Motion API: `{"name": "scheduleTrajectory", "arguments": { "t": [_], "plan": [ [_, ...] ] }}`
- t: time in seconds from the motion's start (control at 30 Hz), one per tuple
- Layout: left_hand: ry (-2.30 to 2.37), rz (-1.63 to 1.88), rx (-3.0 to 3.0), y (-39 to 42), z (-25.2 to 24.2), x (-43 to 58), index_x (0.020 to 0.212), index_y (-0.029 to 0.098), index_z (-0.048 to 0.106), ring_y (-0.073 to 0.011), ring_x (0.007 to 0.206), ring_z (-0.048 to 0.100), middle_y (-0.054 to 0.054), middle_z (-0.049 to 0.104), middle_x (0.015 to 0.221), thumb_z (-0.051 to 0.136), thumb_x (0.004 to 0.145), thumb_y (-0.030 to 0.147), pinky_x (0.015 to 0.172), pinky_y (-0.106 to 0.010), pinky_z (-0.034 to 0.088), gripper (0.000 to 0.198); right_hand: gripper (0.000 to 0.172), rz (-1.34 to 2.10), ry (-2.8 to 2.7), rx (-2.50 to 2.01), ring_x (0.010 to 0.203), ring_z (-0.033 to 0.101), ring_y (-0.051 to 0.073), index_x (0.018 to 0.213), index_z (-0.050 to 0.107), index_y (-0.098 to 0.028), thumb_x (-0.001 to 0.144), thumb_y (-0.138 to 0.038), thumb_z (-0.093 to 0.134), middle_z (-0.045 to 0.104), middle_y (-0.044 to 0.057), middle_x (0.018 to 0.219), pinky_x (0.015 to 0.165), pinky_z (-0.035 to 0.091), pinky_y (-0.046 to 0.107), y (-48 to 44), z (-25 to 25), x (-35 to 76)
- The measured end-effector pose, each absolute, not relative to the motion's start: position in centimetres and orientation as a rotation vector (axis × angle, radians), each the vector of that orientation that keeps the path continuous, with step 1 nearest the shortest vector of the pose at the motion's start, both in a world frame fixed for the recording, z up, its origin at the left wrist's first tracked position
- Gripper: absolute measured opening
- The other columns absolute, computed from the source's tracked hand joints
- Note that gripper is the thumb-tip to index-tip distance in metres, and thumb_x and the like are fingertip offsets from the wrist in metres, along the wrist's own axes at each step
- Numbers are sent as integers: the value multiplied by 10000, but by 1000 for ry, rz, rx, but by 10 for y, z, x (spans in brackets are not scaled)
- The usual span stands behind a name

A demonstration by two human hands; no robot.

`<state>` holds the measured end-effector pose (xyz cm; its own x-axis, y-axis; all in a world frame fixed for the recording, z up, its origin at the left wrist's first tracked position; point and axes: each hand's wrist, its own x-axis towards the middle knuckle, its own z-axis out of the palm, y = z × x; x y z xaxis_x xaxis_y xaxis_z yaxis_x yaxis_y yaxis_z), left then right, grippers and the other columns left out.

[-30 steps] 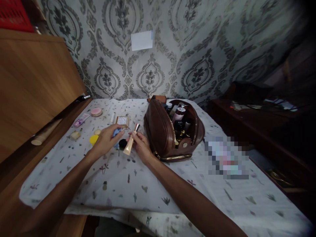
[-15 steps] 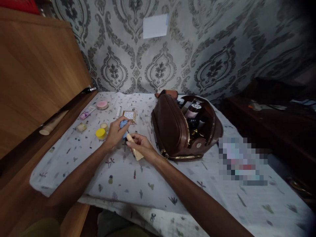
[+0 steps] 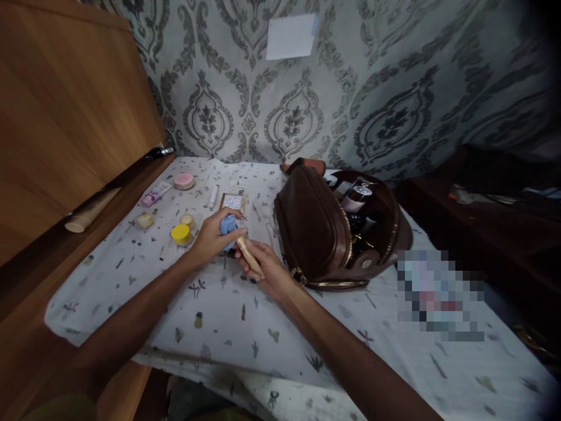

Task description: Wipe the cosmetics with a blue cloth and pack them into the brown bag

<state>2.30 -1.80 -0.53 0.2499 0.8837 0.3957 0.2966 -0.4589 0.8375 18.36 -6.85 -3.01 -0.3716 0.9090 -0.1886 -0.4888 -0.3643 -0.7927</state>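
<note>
Printed white tablecloth (image 3: 219, 327) under patterned wallpaper, head view: left hand (image 3: 209, 238) closed round a blue sponge (image 3: 227, 224), right hand (image 3: 268, 270) clamped on a beige tube (image 3: 249, 261) whose tip points up at the sponge and seems to touch it, the two hands meeting just above the cloth. Step in hand looks like tube tip to sponge; the next move would likely call for a light, steady squeeze with the sponge held at the tip. Open brown bag (image 3: 315, 234) sits just right of the right hand, yellow puff (image 3: 180, 234) just left of the left hand, glitter compact (image 3: 232, 202) beyond the left hand

A home room: damask wallpaper (image 3: 350, 105), a cloth-covered table (image 3: 228, 327), a wooden cabinet (image 3: 65, 111) beside it.
</note>
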Motion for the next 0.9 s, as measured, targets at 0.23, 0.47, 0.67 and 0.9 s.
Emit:
{"name": "scheduleTrajectory", "arguments": {
  "t": [0.23,0.47,0.67,0.9],
  "plan": [
    [1141,1326,1587,-8,-11,21,706,183,599,-94,482,414,58,463,535,644,842,610,469,-220,347,450,503,1831,-865,-780,511,534,72,905,623,-211,598,-488,909,648,-44,671,411,363,157,-71,-30,181],
    [917,1256,1583,-17,-8,27,998,213,629,-108,614,566,24,632,753,712,817,579,561,-205,465,416,476,1946,-818,-719,534,580,89,898,625,-194,654,-517,874,703,1,698,420,348,166,-72,-28,184],
    [1048,1328,1632,-17,-3,27,742,194,603,-93,507,443,51,505,578,717,803,550,478,-206,379,379,490,1880,-933,-751,509,545,64,936,658,-183,641,-501,884,645,-34,719,379,285,167,-73,-30,180],
    [1071,1330,1646,-15,-3,26,657,201,530,-99,516,416,47,469,561,714,797,541,472,-211,354,411,516,1766,-1055,-811,470,543,74,917,626,-187,662,-584,835,662,-39,670,410,387,188,-73,-33,179]
  ]
}}
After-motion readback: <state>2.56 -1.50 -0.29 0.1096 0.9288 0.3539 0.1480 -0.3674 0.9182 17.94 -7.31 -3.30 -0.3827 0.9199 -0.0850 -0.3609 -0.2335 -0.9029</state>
